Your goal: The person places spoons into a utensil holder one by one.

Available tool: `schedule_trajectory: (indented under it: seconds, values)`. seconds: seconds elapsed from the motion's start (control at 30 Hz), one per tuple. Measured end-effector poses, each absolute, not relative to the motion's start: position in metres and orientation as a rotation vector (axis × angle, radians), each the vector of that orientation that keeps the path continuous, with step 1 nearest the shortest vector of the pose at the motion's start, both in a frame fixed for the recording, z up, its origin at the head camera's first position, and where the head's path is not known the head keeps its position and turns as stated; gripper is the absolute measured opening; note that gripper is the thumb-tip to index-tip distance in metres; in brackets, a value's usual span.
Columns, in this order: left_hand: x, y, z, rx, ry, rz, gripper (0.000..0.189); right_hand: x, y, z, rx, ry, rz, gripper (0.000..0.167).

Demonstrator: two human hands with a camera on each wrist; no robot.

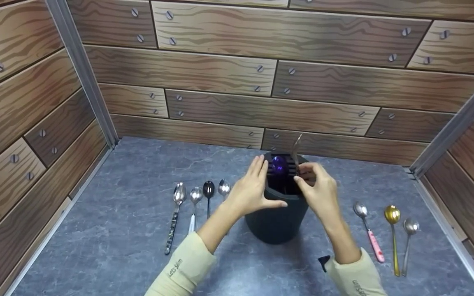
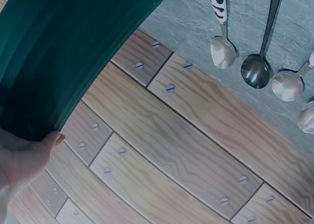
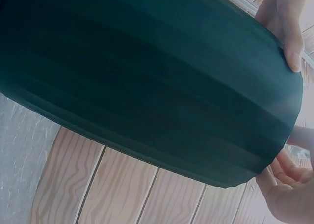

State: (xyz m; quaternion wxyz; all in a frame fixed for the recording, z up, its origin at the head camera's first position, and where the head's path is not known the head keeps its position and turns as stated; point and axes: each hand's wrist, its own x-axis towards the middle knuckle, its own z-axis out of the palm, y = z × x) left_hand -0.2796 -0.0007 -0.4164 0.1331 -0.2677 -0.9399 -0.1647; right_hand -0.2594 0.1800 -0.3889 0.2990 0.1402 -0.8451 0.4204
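In the head view a dark green tapered bin [image 1: 276, 224] stands on the table, a black slotted piece [image 1: 288, 164] and a glossy purple rounded thing [image 1: 278, 164] showing in its mouth. My left hand [image 1: 250, 189] rests along the rim's left side, fingers straight and thumb spread across the front. At the right rim my right hand [image 1: 318, 187] pinches what looks like a thin spoon [image 1: 296, 149], seen edge-on and rising above the bin; its lower part is hidden by the fingers. The right wrist view shows the bin wall [image 3: 147, 86] large, with the right hand's curled fingers [image 3: 277, 182] at its rim.
Left of the bin lie several spoons: one with a patterned handle [image 1: 173, 226], one with a white handle [image 1: 192, 224], a black spoon [image 1: 208, 190] and a silver spoon [image 1: 224, 188]. To the right are pink-handled [image 1: 375, 246], gold [image 1: 392, 214] and silver [image 1: 411, 226] spoons. Wood-patterned walls [image 1: 220, 74] enclose the table.
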Motion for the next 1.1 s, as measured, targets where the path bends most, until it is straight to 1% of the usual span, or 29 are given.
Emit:
schedule_trajectory:
  seconds: [0.23,0.57,0.8,1.1]
  values:
    - [-0.280,-0.001,-0.417,-0.777,-2.711,-0.495,0.113,-0.257,0.183,-0.384,0.432,-2.156,1.157,0.021]
    - [-0.280,-0.001,-0.418,-0.777,-2.707,-0.538,0.114,-0.251,0.189,-0.381,0.400,-2.106,1.192,0.017]
    - [-0.280,-0.001,-0.418,-0.773,-2.700,-0.532,0.114,-0.228,0.178,-0.356,0.375,-2.111,1.176,0.015]
    - [-0.281,0.000,-0.418,-0.771,-2.707,-0.494,0.115,-0.222,0.185,-0.353,0.348,-2.095,1.191,0.015]
